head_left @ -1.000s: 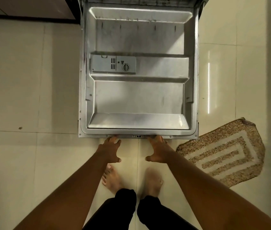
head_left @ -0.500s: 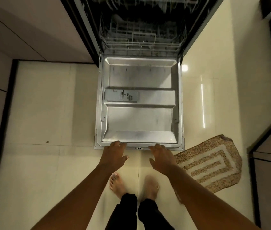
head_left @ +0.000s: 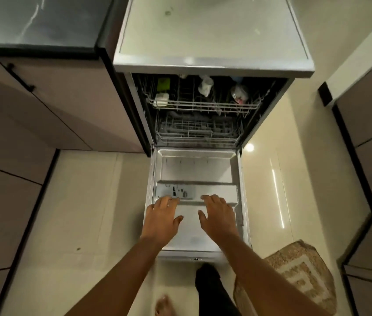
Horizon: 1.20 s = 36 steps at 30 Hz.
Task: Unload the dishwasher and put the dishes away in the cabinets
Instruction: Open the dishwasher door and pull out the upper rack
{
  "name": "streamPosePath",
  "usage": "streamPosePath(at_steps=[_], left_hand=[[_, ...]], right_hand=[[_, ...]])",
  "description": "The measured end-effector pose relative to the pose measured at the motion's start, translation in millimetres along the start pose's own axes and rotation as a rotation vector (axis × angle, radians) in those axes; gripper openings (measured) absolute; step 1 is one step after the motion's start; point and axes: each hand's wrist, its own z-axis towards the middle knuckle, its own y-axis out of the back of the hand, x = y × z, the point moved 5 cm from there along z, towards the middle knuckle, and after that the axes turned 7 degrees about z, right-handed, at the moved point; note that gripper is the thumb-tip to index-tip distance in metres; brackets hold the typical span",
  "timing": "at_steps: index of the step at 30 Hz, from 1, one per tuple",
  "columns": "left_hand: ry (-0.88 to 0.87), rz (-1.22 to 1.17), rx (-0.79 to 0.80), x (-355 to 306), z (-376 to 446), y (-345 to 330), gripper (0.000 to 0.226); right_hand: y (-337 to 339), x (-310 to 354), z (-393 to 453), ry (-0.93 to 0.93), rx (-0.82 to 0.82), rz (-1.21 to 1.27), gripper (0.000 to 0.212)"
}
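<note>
Door [head_left: 195, 169] of the dishwasher [head_left: 212, 37] is now fully down and flat, so both racks are exposed & unloading can begin; nothing's out yet. Both hands have let go of the door's front lip, which they gripped 1 s ago, and now reach fwd over the inner panel: left hand [head_left: 162, 218] at abt 7 o'clock of the panel, fingers spread and straight, tips just at the detergent dispenser [head_left: 173, 191]; right hand [head_left: 218, 215] at abt 5 o'clock, likewise spread, holding nothing. Can't tell if palms touch the panel or hover. Vs the earlier frame the view has tipped up: then only the lower rack [head_left: 197, 131] showed, now the upper rack [head_left: 203, 103] at 12 o'clock shows too, w/ a white cup [head_left: 205, 85], a green item [head_left: 163, 84], a white piece [head_left: 161, 99] and a clear item [head_left: 239, 93] at its 2 o'clock. Lower rack looks empty from here. Likely next: pull the upper rack out. Mat [head_left: 299, 277] sits at 4 o'clock on the floor.
</note>
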Motion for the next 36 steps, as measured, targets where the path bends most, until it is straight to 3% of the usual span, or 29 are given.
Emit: streamPosePath(at_steps=[8,18,24,28,36], left_hand=[[-0.018,0.044,-0.107,0.8,135.2,49.8,0.062],[0.005,0.155,-0.128,-15.9,312.0,93.8,0.079],[0.040,0.216,-0.194,-14.8,354.6,95.3,0.084],[0.052,0.182,-0.074,-6.1,371.2,83.3,0.093],[0.048,0.179,-0.058,-4.8,344.7,74.5,0.092]], right_hand=[[64.6,-27.2,140.4,0.057,-0.128,0.005,0.053],[108.0,-67.2,299.2,0.028,-0.071,-0.174,0.091],[106.4,-77.5,338.7,0.109,-0.100,-0.205,0.098],[102.8,-87.2,349.6,0.111,-0.068,-0.204,0.107],[98.8,-86.9,324.5,0.074,-0.026,-0.163,0.108]])
